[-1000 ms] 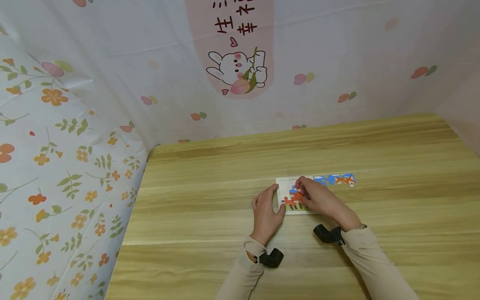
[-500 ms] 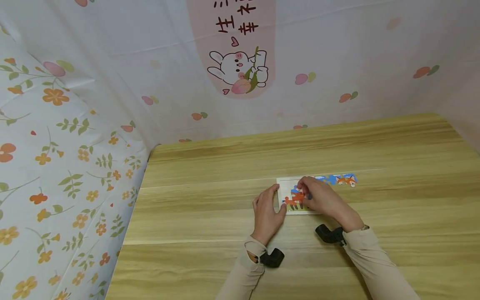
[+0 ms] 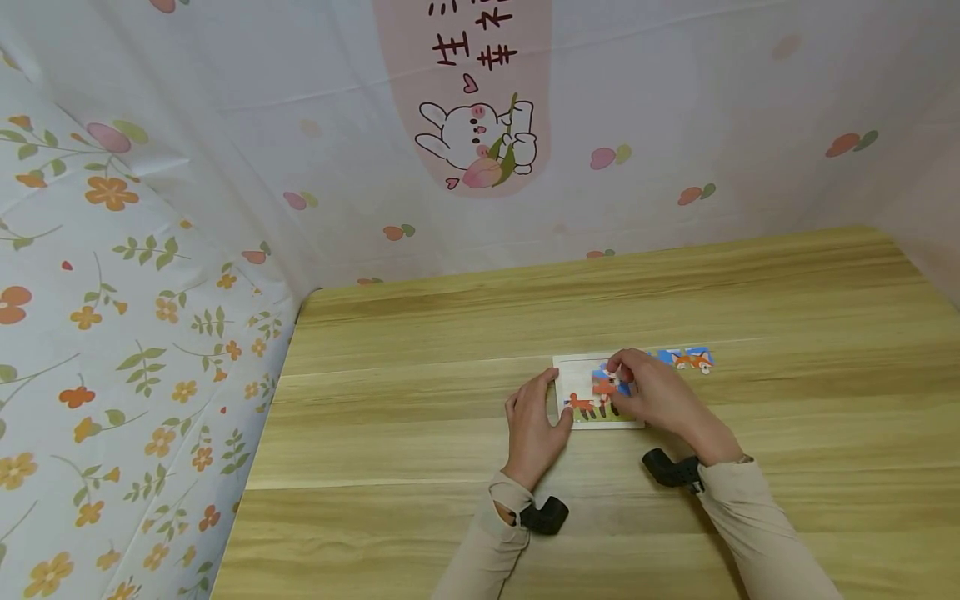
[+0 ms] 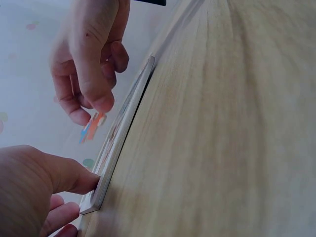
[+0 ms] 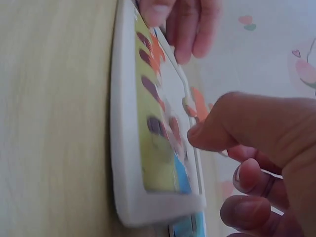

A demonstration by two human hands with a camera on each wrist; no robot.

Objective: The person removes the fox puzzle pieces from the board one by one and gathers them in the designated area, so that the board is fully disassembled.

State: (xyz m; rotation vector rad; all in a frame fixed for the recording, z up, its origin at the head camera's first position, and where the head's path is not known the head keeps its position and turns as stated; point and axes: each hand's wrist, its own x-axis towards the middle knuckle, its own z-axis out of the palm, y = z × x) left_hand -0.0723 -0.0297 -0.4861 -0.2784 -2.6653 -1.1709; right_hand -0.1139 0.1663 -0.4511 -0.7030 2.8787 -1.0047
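A white-rimmed puzzle tray [image 3: 606, 425] lies on the wooden table, its lower part filled with pieces showing orange legs on green ground. My left hand [image 3: 534, 427] holds the tray at its left side, thumb on the near corner and fingers along the left edge. Between thumb and fingers my right hand [image 3: 660, 398] pinches an orange-and-blue puzzle piece [image 3: 603, 385]. In the left wrist view this piece [image 4: 92, 128] hangs tilted above the tray. The right wrist view shows the tray rim [image 5: 122, 123] close up, with the piece [image 5: 198, 102] partly hidden by the thumb.
Several blue and orange puzzle pieces [image 3: 693, 360] lie in a row on the table [image 3: 420, 400], to the right of the tray's far edge. A printed cloth [image 3: 300, 150] hangs behind the table. Black wrist cameras sit on both wrists.
My right hand has lifted the puzzle piece off the filled part of the tray and shifted a little right with it, baring white tray bottom. The left hand stays in place.
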